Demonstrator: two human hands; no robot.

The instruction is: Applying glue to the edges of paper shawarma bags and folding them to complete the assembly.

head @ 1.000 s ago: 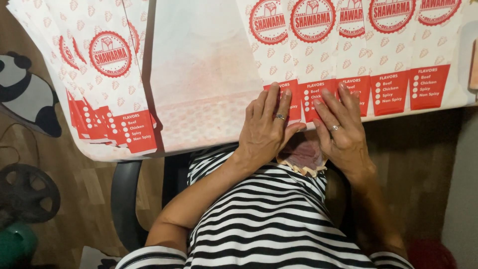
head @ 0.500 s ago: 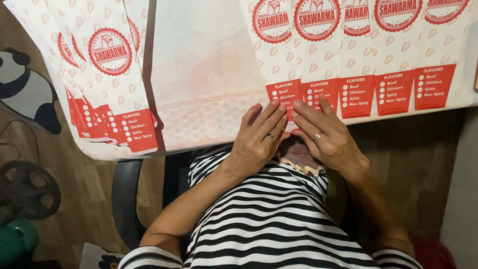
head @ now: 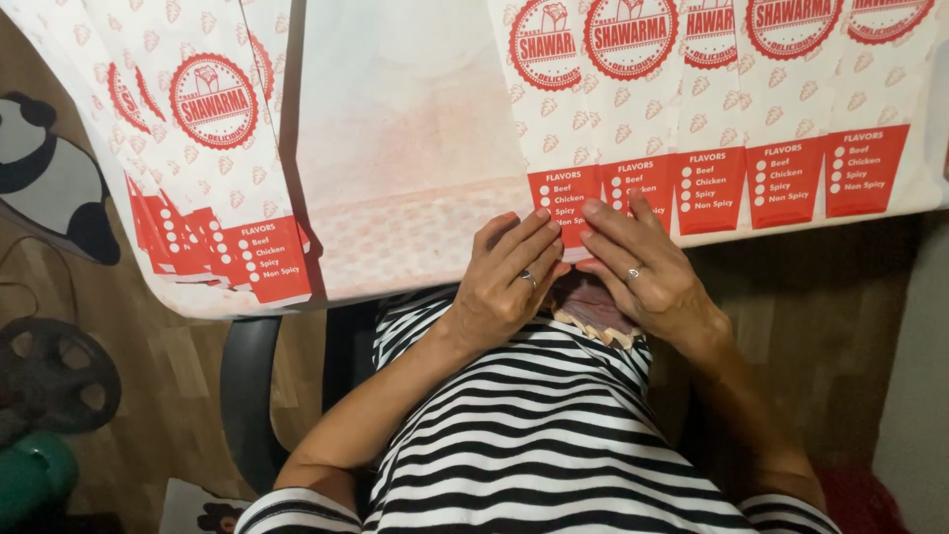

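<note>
Left hand (head: pixel 509 282) and right hand (head: pixel 643 277) side by side at table edge (head: pixel 791 229), both open, fingers flat, gripping nothing. Fingertips pressed on the red lower end of 1 white paper bag (head: pixel 565 193), leftmost in an overlapping row (head: pixel 781 119). Second fanned stack (head: pixel 213 188) well apart, far left. Blank sheet (head: pixel 405 129) between.

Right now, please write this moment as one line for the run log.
left hand: flat on paper bag edge | right hand: fingertips on same bag | bag row: overlapped on table | nothing gripped
</note>
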